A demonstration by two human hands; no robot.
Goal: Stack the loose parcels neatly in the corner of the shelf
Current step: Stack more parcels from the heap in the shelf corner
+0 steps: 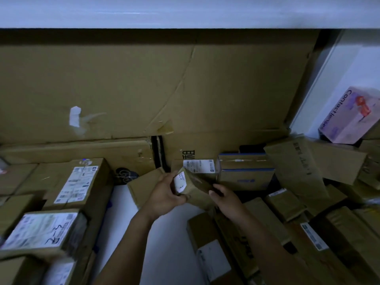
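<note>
A big cardboard sheet (123,89) lines the far wall. Labelled boxes (82,182) stand stacked at left, and loose parcels (298,171) lie jumbled at right. Mid-shelf, a small brown parcel (195,188) sits between both hands: the left hand (164,194) wraps its fingers around it, and the right hand (226,200) grips its right edge.

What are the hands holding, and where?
A small brown cardboard parcel: the left hand grips its white-labelled end, the right hand its opposite edge.

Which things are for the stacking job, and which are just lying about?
For the job: small parcel held by left hand and right hand; loose parcels on the right.
Just lying about: cardboard sheet at the back; pink box; dark patterned thing.
</note>
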